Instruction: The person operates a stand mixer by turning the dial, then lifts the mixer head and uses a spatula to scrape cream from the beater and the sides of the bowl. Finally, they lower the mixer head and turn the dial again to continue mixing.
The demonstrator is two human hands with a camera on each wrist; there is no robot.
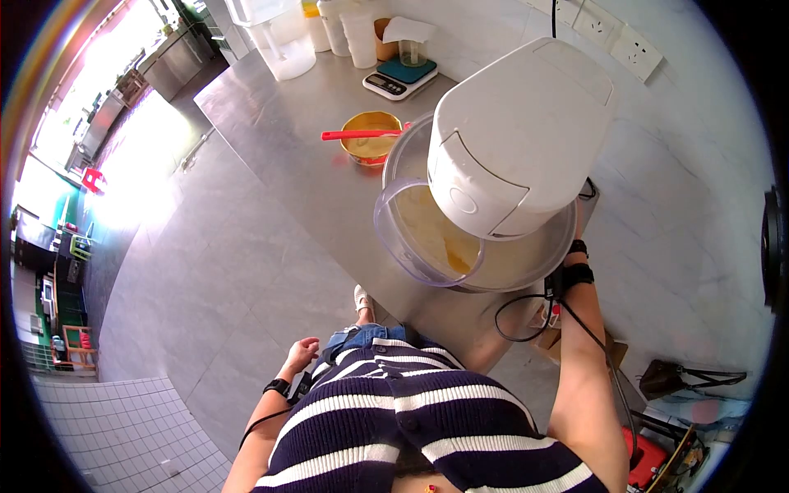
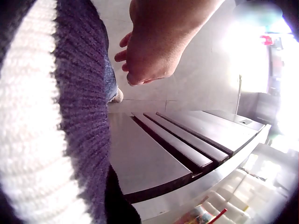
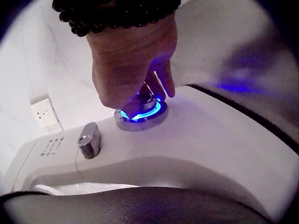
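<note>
A white stand mixer [image 1: 526,123] fills the right of the worktop in the head view. Its bowl [image 1: 538,267] has a clear guard with a pouring chute [image 1: 390,238], and a pale yellow mixture [image 1: 421,215] shows inside. On the mixer's side, my right hand [image 3: 133,65] grips a round dark knob [image 3: 144,101] circled by a blue light. A metal lever [image 3: 89,140] sticks out beside the knob. In the head view the mixer hides that hand. My left hand [image 1: 302,353] hangs beside my hip, fingers loosely curled and holding nothing.
Left of the mixer sits a gold bowl [image 1: 362,123] with a red-handled utensil [image 1: 349,135] across it. A kitchen scale [image 1: 399,82] and plastic containers [image 1: 288,53] stand farther back. Wall sockets [image 1: 637,53] are behind; a black cable [image 1: 596,333] runs along my right arm.
</note>
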